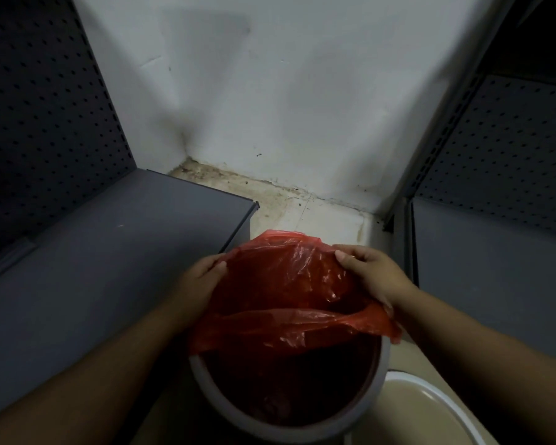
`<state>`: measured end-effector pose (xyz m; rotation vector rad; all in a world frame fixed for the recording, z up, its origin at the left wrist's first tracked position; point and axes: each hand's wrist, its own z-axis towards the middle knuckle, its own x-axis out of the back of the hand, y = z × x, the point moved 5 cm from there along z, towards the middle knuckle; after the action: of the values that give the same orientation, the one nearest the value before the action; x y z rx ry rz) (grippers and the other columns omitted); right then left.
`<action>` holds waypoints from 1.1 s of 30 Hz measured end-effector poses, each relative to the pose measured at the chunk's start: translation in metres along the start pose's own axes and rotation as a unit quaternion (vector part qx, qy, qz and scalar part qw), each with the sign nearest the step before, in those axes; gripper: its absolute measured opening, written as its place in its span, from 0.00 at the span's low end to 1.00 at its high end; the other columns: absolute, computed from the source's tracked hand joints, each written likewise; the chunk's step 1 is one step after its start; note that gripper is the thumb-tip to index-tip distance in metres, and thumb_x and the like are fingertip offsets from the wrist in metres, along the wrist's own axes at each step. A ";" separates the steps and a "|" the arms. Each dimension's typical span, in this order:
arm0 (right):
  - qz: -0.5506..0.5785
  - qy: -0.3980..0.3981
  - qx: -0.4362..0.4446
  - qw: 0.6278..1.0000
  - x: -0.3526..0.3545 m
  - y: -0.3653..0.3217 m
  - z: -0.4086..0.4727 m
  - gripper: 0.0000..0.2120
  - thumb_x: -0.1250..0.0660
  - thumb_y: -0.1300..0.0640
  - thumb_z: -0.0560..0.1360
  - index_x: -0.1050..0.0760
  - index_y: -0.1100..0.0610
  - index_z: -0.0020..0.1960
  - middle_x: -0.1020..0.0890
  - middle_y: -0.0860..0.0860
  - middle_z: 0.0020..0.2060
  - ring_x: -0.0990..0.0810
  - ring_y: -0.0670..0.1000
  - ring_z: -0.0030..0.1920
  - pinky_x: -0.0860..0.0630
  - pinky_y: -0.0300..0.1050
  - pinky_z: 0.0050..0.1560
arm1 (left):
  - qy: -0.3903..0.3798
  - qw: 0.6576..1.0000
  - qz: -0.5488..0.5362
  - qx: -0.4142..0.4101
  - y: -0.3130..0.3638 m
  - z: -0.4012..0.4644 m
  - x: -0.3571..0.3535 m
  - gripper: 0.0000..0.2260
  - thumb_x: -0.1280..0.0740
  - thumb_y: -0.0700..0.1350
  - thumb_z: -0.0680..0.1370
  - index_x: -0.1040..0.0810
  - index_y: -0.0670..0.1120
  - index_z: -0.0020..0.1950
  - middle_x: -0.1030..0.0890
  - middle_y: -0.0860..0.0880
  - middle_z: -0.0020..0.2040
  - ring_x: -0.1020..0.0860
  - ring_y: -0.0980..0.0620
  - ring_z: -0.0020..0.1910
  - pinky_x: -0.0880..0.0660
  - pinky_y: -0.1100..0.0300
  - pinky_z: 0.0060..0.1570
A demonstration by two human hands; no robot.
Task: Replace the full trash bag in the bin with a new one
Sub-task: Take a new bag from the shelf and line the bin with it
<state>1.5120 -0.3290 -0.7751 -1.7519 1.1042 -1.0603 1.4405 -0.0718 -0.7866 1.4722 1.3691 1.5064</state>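
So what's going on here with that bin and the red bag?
A person is fitting a thin red plastic bag into a round grey bin that stands on the floor between two grey shelf units. The left hand grips the bag's edge on one side, and the right hand holds it on the other. The far part of the bag is spread open, but the near edge is not yet over the rim.

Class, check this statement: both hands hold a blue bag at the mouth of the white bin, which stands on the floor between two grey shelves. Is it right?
Not quite. The bag is red, not blue, as the head view shows. The rest holds: the left hand and right hand grip it at the mouth of the white bin, which stands on the floor between two grey shelves.
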 end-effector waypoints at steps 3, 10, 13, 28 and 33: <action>0.040 0.012 0.012 0.999 0.000 0.008 -0.012 0.09 0.34 0.59 0.76 0.20 0.57 0.55 0.15 0.55 0.46 0.16 0.48 0.41 0.19 0.38 0.42 | 0.024 0.999 0.031 -0.017 0.000 -0.003 0.005 0.11 0.41 0.38 0.79 0.25 0.40 0.59 0.21 0.46 0.49 0.23 0.49 0.50 0.29 0.66 0.45; -0.081 0.038 0.052 0.995 0.000 0.011 -0.037 0.12 0.37 0.57 0.78 0.24 0.50 0.60 0.17 0.48 0.49 0.19 0.44 0.47 0.25 0.32 0.46 | 0.076 0.983 0.156 -0.065 0.010 -0.008 0.003 0.12 0.41 0.38 0.78 0.24 0.38 0.60 0.21 0.42 0.55 0.27 0.52 0.50 0.36 0.66 0.44; -0.100 0.083 0.044 0.991 0.003 0.019 -0.043 0.18 0.37 0.55 0.77 0.29 0.50 0.67 0.19 0.49 0.57 0.20 0.50 0.57 0.26 0.46 0.62 | 0.090 0.979 0.172 -0.058 0.007 -0.003 0.003 0.12 0.41 0.40 0.79 0.24 0.40 0.59 0.20 0.40 0.57 0.23 0.46 0.52 0.30 0.57 0.51; -0.034 0.203 0.057 0.977 0.007 0.026 -0.058 0.24 0.41 0.62 0.79 0.38 0.53 0.73 0.30 0.53 0.70 0.31 0.53 0.69 0.35 0.52 0.72 | 0.091 0.994 0.062 -0.004 -0.005 -0.029 -0.008 0.19 0.40 0.43 0.79 0.34 0.44 0.70 0.27 0.41 0.67 0.28 0.42 0.64 0.34 0.50 0.63; -0.199 0.165 0.198 0.945 0.002 0.008 -0.070 0.19 0.43 0.56 0.80 0.32 0.54 0.70 0.30 0.50 0.69 0.34 0.50 0.70 0.40 0.45 0.72 | 0.109 0.994 0.002 -0.021 -0.006 -0.074 -0.015 0.23 0.44 0.49 0.80 0.43 0.48 0.74 0.35 0.50 0.69 0.35 0.51 0.68 0.40 0.57 0.65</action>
<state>1.4454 -0.3461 -0.7585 -1.5315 0.6636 -1.7438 1.3714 -0.1020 -0.7848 1.3162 1.4482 1.7293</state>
